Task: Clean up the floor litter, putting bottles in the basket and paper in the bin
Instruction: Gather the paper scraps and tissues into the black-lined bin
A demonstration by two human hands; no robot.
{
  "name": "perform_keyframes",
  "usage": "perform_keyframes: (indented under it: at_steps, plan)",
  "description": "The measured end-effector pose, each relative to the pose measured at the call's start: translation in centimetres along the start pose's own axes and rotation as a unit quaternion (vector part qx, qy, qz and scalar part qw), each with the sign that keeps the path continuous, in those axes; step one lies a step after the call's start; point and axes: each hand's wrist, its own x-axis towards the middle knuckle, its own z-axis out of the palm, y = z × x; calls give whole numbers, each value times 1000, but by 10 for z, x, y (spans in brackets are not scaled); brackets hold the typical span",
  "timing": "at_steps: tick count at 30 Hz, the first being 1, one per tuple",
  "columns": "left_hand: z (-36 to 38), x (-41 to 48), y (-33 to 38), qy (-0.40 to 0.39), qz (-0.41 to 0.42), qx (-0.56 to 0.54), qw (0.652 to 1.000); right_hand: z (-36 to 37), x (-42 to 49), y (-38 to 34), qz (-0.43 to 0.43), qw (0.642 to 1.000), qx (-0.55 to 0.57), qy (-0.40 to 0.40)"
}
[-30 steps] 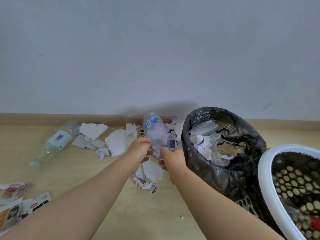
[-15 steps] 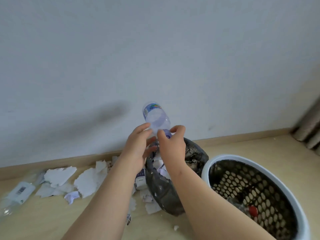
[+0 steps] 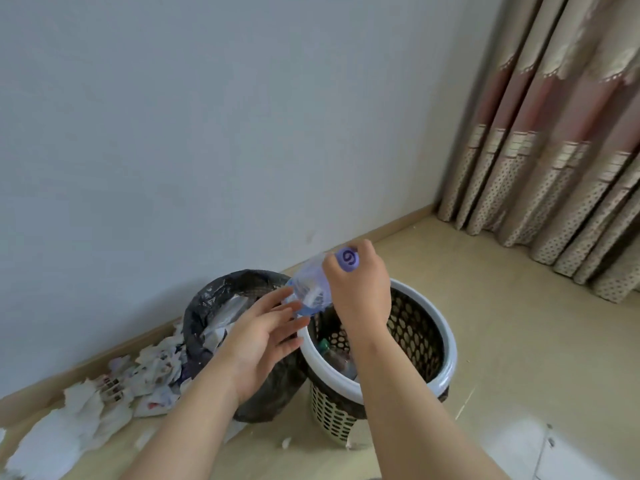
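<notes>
My right hand (image 3: 360, 292) grips a clear plastic bottle (image 3: 310, 287) by its neck and purple cap, holding it tilted above the left rim of the white perforated basket (image 3: 441, 372). My left hand (image 3: 263, 332) hovers just below the bottle's base with fingers straight, fingertips near or touching it. Other bottles lie inside the basket. To its left stands the bin with a black bag (image 3: 207, 306), holding white paper. Torn paper scraps (image 3: 100, 407) litter the floor along the wall at the left.
A pale wall runs behind both containers, with a wooden skirting board at its foot. Patterned curtains (image 3: 554, 168) hang at the right. Wooden floor stretches to the right of the basket, with a white patch (image 3: 533, 448) at the bottom right.
The bottle has swung right, from over the bin to over the basket, now cap end up in my right hand. My left hand has let go and opened. The view turned right.
</notes>
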Motion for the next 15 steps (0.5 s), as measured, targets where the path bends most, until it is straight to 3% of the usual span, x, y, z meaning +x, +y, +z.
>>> perform_keyframes:
  at_steps: [5,8,12,15]
  plan:
    - [4,7,-10,-5,-26,15,1000,-19,15,10,46,993,-39,99]
    - [3,12,-17,-1,-39,42,998,-13,15,26,102,983,-154,9]
    - [-7,15,-26,22,-55,74,995,7,-1,60,171,930,-284,-156]
    - [-13,17,-28,46,-63,87,993,22,-13,72,175,906,-330,-201]
